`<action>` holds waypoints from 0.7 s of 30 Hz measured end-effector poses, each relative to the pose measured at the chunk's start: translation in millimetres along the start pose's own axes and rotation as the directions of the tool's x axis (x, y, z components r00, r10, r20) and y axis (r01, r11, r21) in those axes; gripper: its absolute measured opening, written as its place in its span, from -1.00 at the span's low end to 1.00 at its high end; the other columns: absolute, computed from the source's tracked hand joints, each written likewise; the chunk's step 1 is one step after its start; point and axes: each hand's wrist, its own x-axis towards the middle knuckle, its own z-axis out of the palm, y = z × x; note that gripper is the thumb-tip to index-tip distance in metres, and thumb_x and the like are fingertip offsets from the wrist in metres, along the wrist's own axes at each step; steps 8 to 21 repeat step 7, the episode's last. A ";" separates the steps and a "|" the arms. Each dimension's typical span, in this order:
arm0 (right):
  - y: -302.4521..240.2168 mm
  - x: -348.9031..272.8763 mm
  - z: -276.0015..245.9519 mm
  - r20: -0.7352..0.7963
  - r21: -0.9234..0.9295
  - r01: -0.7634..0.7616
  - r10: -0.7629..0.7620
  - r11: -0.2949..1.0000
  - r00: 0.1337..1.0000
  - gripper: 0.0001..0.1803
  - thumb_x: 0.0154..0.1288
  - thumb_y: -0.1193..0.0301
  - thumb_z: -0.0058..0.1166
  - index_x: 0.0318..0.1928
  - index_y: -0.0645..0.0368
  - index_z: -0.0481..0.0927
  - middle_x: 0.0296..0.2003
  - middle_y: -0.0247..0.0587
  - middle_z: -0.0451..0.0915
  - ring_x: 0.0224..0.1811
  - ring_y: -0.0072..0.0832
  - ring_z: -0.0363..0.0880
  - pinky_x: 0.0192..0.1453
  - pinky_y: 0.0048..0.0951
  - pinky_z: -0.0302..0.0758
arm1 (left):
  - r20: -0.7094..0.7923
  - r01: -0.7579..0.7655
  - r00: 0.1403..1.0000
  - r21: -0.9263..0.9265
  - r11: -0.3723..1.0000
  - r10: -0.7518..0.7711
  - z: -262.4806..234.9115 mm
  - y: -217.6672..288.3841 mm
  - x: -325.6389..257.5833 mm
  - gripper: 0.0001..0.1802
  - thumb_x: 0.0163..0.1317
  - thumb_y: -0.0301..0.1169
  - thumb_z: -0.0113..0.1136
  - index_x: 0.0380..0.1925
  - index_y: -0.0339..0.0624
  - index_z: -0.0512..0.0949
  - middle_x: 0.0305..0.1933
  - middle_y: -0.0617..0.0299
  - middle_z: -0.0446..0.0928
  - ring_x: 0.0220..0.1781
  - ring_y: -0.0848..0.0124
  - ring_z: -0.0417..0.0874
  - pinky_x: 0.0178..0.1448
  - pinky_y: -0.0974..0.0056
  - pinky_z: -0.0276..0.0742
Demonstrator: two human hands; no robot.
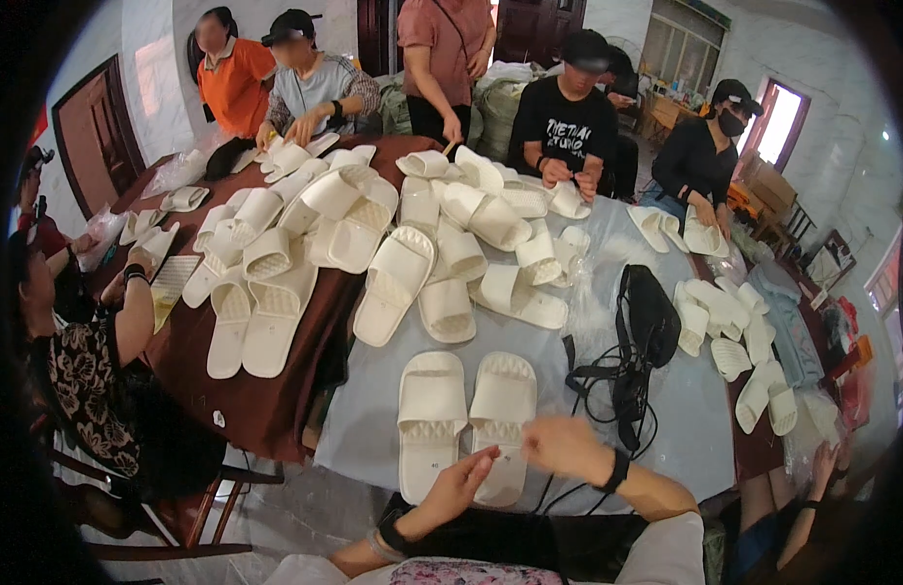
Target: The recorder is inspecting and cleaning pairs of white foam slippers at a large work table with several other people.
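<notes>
A pair of white slide slippers lies side by side on the grey-blue table covering in front of me: the left slipper (pixel 432 390) and the right slipper (pixel 505 390), toes pointing away. Over the heel end of the pair is my left hand (pixel 456 490), palm turned inward, fingers stretched out and nothing visible in it. My right hand (pixel 566 448) hovers beside the right slipper's heel, fingers curled in. Whether something small is between those fingers is hidden. Past the pair, more white slippers (pixel 486 216) lie in a loose heap.
Black bags with straps (pixel 647 317) lie to the right of the pair. Another slipper pile (pixel 305 229) covers the dark red cloth (pixel 266 424) at left. Several people sit or stand around the tables, some handling slippers. More slippers (pixel 725 312) lie at the right, near a folded blue-grey cloth (pixel 791 331).
</notes>
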 end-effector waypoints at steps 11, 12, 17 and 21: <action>-66.3 -49.8 15.2 0.337 0.624 0.322 -0.617 0.712 0.711 -0.78 0.06 0.25 -0.08 -0.49 0.15 0.42 -0.54 -0.19 0.46 -0.42 -0.19 0.48 -0.39 -0.22 0.40 | 0.238 0.308 0.939 -0.902 0.303 -0.247 -28.8 1.5 9.4 -0.54 0.31 -0.17 -0.19 0.10 -0.23 0.23 -0.55 0.44 0.30 -0.58 0.61 0.30 -0.42 0.52 0.27; -66.3 -49.8 15.2 0.337 0.624 0.322 -0.617 0.712 0.711 -0.78 0.06 0.25 -0.08 -0.49 0.15 0.42 -0.54 -0.19 0.46 -0.42 -0.19 0.48 -0.39 -0.22 0.40 | 0.238 0.308 0.939 -0.902 0.303 -0.247 -28.8 1.5 9.4 -0.54 0.31 -0.17 -0.19 0.10 -0.23 0.23 -0.55 0.44 0.30 -0.58 0.61 0.30 -0.42 0.52 0.27; -66.3 -49.8 15.2 0.337 0.624 0.322 -0.617 0.712 0.711 -0.78 0.06 0.25 -0.08 -0.49 0.15 0.42 -0.54 -0.19 0.46 -0.42 -0.19 0.48 -0.39 -0.22 0.40 | 0.238 0.308 0.939 -0.902 0.303 -0.247 -28.8 1.5 9.4 -0.54 0.31 -0.17 -0.19 0.10 -0.23 0.23 -0.55 0.44 0.30 -0.58 0.61 0.30 -0.42 0.52 0.27; -66.3 -49.8 15.2 0.337 0.624 0.322 -0.617 0.712 0.711 -0.78 0.06 0.25 -0.08 -0.49 0.15 0.42 -0.54 -0.19 0.46 -0.42 -0.19 0.48 -0.39 -0.22 0.40 | 0.238 0.308 0.939 -0.902 0.303 -0.247 -28.8 1.5 9.4 -0.54 0.31 -0.17 -0.19 0.10 -0.23 0.23 -0.55 0.44 0.30 -0.58 0.61 0.30 -0.42 0.52 0.27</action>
